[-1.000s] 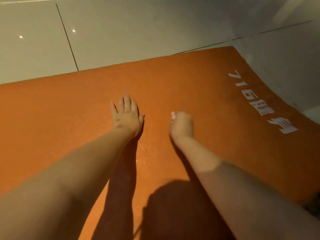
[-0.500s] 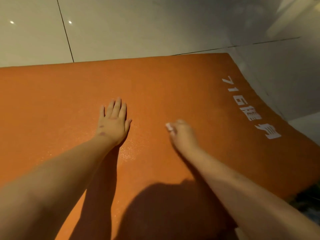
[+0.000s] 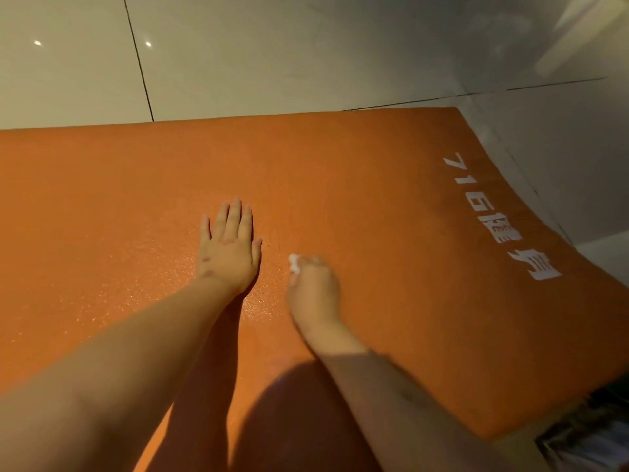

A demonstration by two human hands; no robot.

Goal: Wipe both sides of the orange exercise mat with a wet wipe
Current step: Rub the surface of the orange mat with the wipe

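The orange mat [image 3: 374, 185] runs out past the left and bottom edges of the view, and its underside is hidden. Near the mat's middle the right hand [image 3: 315, 289] is smeared by blur and grips the wet wipe [image 3: 294, 263], of which only a small white scrap shows. Just left of it on the mat, the left hand [image 3: 229, 248] lies flat, palm hidden. Off the mat's near right corner a dark blurred thing [image 3: 592, 434] is cut by the frame; what it is cannot be told.
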